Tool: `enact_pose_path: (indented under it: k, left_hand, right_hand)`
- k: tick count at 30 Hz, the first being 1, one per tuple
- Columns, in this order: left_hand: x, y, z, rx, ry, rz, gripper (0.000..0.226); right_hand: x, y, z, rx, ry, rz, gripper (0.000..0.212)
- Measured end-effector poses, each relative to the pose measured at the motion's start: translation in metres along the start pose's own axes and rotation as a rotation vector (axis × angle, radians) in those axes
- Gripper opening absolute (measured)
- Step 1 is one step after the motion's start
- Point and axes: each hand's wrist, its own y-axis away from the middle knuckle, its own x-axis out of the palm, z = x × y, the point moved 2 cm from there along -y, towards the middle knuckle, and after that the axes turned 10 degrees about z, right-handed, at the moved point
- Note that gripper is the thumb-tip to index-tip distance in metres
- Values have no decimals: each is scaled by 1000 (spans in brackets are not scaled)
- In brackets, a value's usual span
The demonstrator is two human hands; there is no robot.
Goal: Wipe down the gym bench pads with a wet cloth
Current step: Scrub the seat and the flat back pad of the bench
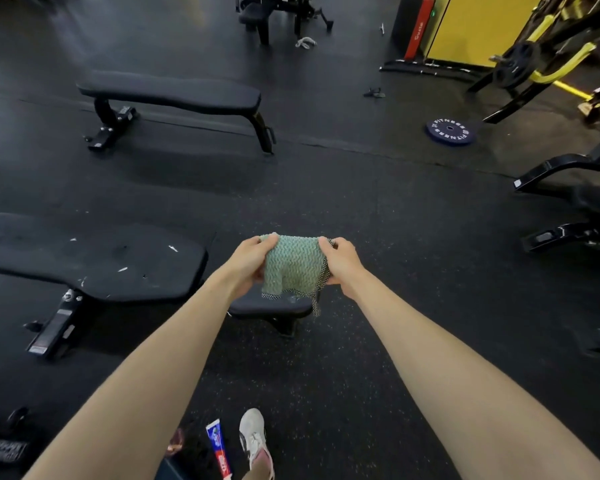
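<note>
Holding the green knitted cloth [293, 266] up in the air, we had it spread out in front of us and touching no pad, its checked border hanging loose from the lower right corner. From there we judged that wiping had not begun, and that the main risk lay in the cloth itself. That dangling border could catch on a frame or trail on the floor [378, 341] and pick up grit. If we pressed the cloth down bunched instead of flat, it would clean only a narrow strip. We could not tell how wet it was, but a soaked cloth would drip and leave the rubber slick underfoot. Our left hand [253, 263] gripped the cloth's left edge with the fingers curled behind it and the thumb over the front. Our right hand [342, 263] pinched the right edge the same way. A small dark pad [271, 304] showed just below the cloth, and the nearest bench pad [90, 258], scuffed with pale marks, lay to the cloth's left. A second bench [174, 91] stood well beyond the cloth, and a blue weight plate [450, 132] lay far off to its upper right. Nearer to us than the cloth were a pale shoe [253, 436] and a red-and-blue tube [219, 448].
</note>
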Motion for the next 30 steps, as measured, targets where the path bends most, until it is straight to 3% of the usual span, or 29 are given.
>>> enact_pose_path:
  k: [4,6,9,13,19,22,24,27,30]
  left_hand:
    - [-19,-26,-13,-77,-15,151,17]
    - [-30,-43,-18,-132,5,195,37]
    - [-45,-74,-15,-140,-6,123,51]
    - [-65,-111,-2,-88,-221,-8,40]
    - [-63,-159,9,16,-511,-150,36]
    - [-49,-190,19,18,-552,-159,24]
    - [-39,-210,26,-11,-506,-134,21]
    - [-29,-236,38,-67,-247,-103,33]
    - [-31,-259,49,-99,-136,-176,38]
  right_hand:
    - [11,-42,7,77,-69,-110,38]
    - [18,-61,9,123,-108,-143,42]
    - [28,-88,1,186,-267,1,38]
    - [35,-116,-9,221,-310,71,55]
    - [40,-157,-12,202,-293,30,40]
    - [41,-183,-16,233,-444,91,27]
    - [38,-198,-17,258,-588,84,28]
    - [25,-228,-25,301,-671,90,52]
    - [10,-255,-30,334,-694,169,58]
